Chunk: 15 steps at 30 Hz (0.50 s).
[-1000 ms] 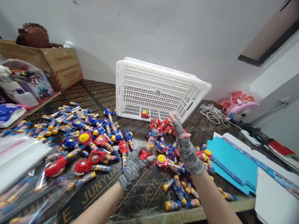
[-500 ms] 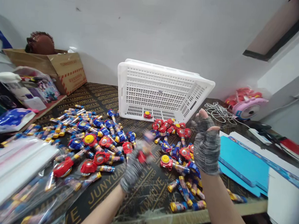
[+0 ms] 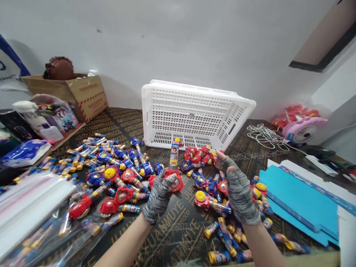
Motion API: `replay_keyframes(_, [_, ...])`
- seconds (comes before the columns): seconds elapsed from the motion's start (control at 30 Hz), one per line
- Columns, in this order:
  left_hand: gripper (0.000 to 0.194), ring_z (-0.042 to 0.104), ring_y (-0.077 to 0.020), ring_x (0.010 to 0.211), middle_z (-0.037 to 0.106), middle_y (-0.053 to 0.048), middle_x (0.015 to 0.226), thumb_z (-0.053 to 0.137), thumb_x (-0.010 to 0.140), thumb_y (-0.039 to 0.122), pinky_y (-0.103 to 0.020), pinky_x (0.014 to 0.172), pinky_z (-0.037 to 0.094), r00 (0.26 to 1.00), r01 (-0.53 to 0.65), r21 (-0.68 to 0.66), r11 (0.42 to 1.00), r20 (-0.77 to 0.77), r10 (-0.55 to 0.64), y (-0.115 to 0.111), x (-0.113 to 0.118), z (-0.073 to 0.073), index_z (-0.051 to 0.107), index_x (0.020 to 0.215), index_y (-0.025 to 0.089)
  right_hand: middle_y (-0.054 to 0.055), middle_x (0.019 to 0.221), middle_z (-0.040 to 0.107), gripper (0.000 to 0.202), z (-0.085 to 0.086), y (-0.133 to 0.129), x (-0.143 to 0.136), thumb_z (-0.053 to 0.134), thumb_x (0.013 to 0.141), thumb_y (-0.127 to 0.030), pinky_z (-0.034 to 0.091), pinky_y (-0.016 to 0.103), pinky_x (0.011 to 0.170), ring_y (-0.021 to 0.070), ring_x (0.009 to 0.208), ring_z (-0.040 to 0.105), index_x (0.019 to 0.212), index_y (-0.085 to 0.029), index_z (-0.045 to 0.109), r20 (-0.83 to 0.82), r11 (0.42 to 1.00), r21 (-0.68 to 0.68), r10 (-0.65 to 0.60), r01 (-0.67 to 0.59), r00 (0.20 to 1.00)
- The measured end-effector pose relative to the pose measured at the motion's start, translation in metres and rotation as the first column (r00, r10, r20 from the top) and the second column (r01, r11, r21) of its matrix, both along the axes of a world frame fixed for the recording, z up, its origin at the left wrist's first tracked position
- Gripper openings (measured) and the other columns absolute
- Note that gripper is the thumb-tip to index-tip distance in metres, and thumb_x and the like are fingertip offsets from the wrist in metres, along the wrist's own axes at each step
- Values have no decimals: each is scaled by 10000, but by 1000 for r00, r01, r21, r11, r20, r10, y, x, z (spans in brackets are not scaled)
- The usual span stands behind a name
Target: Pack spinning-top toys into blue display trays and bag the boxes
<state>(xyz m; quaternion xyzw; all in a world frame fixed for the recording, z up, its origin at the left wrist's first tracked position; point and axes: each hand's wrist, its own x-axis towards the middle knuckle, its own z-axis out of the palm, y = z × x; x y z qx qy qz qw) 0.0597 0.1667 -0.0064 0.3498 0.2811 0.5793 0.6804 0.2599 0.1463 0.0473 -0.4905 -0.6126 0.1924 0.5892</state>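
My left hand (image 3: pixel 159 197), in a grey fingerless glove, is closed around the red body of a toy with a clear tube (image 3: pixel 174 155) pointing up, its label blue and yellow. My right hand (image 3: pixel 239 187), gloved alike, hovers over the right-hand pile with its fingers apart; its fingertips are close to a cluster of red toys (image 3: pixel 197 155). Just left of it lies a red toy with a yellow knob (image 3: pixel 201 198). Blue toys (image 3: pixel 201 179) lie in the same pile. Left of my left hand are more red toys (image 3: pixel 110 205) and many small labelled tubes.
A white perforated crate (image 3: pixel 196 116) leans on its side by the wall, a red toy at its lower edge. Blue card sheets (image 3: pixel 299 201) lie right, beyond them a pink fan (image 3: pixel 303 131) and white cable (image 3: pixel 263 137). Plastic bags (image 3: pixel 27 205) and a cardboard box (image 3: pixel 88 92) are left.
My left hand, blurred before, now shows the toy clearly with its tube upright. My right hand stays over the right pile, its fingers a little lower and tilted left. The camera view has shifted slightly.
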Motion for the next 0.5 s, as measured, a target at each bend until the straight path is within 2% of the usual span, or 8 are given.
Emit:
replay_keyframes(0.13, [382, 621, -167, 644, 642, -45, 777, 721, 709, 419, -239, 466, 500, 999, 19, -90, 996, 48, -15, -7, -3, 8, 633, 944, 130, 27, 1349, 578, 453, -11, 1, -2, 423, 955, -539, 298, 500, 1165, 251, 1305, 475, 1293, -285, 586, 31, 1000, -26, 17, -16, 999])
replay_keyframes(0.27, [384, 634, -169, 646, 646, -46, 746, 705, 728, 434, -227, 492, 486, 997, 45, -144, 989, 61, -37, -14, -1, 4, 646, 953, 128, 29, 1305, 611, 459, -17, 2, -7, 471, 929, -554, 352, 481, 1141, 247, 1264, 519, 1278, -285, 598, 74, 998, -59, 26, -22, 997])
replay_keyframes(0.37, [303, 573, -133, 542, 623, -38, 658, 740, 693, 376, -218, 466, 451, 970, 241, -100, 965, -14, -243, -11, -13, 0, 666, 820, 112, 30, 1343, 582, 461, -19, 1, -4, 457, 939, -543, 368, 468, 1132, 234, 1271, 514, 1300, -283, 578, 36, 990, -120, 81, -76, 996])
replay_keyframes(0.4, [271, 553, -118, 521, 624, -33, 649, 771, 660, 326, -210, 467, 444, 960, 271, -100, 957, -43, -276, -8, -23, 0, 667, 786, 111, 31, 1346, 580, 459, -20, 0, 0, 450, 942, -542, 362, 473, 1134, 233, 1274, 512, 1300, -285, 577, 16, 988, -130, 85, -82, 996])
replay_keyframes(0.43, [253, 547, -108, 519, 634, -31, 662, 794, 633, 280, -204, 477, 445, 963, 256, -117, 960, -52, -263, -3, -34, 0, 669, 777, 114, 32, 1346, 580, 456, -24, 0, 6, 447, 944, -542, 357, 480, 1136, 236, 1277, 509, 1299, -287, 578, -7, 988, -134, 78, -78, 997])
replay_keyframes(0.5, [265, 568, -114, 543, 661, -31, 716, 805, 639, 265, -212, 494, 466, 993, 117, -229, 966, 24, -115, 7, -61, 3, 674, 828, 135, 32, 1335, 590, 448, -35, -2, 19, 441, 944, -545, 364, 499, 1127, 243, 1276, 510, 1284, -292, 590, -63, 991, -126, 26, -34, 998])
